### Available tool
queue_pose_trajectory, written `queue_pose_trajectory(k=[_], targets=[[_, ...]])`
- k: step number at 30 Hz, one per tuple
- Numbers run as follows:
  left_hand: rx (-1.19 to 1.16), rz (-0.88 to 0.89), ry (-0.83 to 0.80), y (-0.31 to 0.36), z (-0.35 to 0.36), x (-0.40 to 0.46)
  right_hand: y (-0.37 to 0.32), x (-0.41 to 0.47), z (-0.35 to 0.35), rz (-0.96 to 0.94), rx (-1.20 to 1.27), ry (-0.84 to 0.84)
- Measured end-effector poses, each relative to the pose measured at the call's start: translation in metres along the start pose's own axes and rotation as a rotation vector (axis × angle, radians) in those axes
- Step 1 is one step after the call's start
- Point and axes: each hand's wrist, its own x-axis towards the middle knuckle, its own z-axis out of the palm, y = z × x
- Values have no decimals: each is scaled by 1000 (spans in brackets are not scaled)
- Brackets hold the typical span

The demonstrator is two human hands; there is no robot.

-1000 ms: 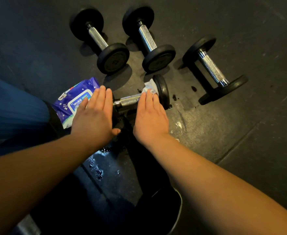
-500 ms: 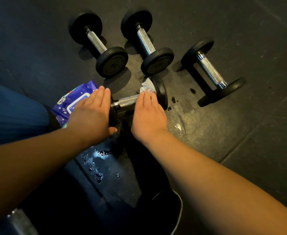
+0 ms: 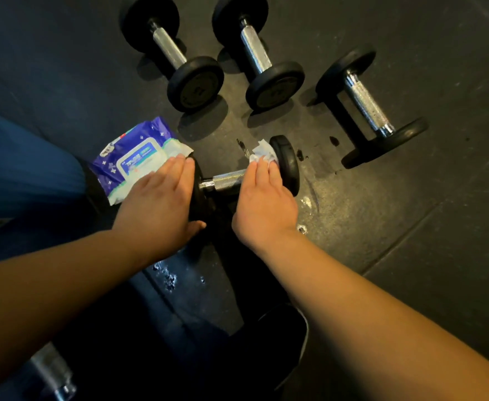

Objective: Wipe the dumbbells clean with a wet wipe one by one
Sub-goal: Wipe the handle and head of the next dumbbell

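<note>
A black dumbbell with a chrome handle point(image 3: 228, 179) lies on the dark rubber floor in front of me. My left hand point(image 3: 159, 204) lies flat with straight fingers on its left weight plate. My right hand point(image 3: 263, 198) presses a crumpled white wet wipe point(image 3: 262, 153) against the inner face of the right plate point(image 3: 288, 166); the fingers look straight over the wipe. Most of the wipe is hidden under my fingers.
Three more dumbbells point(image 3: 176, 50) point(image 3: 259, 50) point(image 3: 370, 107) lie behind. A purple wet wipe pack point(image 3: 130, 160) sits left of the handle. Wet spots mark the floor point(image 3: 411, 221) near the plates. My knee and shoe point(image 3: 289, 337) are below, with another chrome handle point(image 3: 53, 371) at bottom left.
My right hand with the wipe has slid slightly outward along the handle toward the right plate. My left hand stays on the left plate.
</note>
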Motion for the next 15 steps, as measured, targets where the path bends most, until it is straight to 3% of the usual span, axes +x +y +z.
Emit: queue_pose_trajectory(k=[4,8,15], targets=[[-36,10,31,-1,5,-7,5,-17,5,-10,-25,-8],[-163,-25,-46,-3,8,-1,9,-37,11,-16,-28,-17],[-115,39,-13,8,20,-25,10,-42,13,-4,-7,-36]])
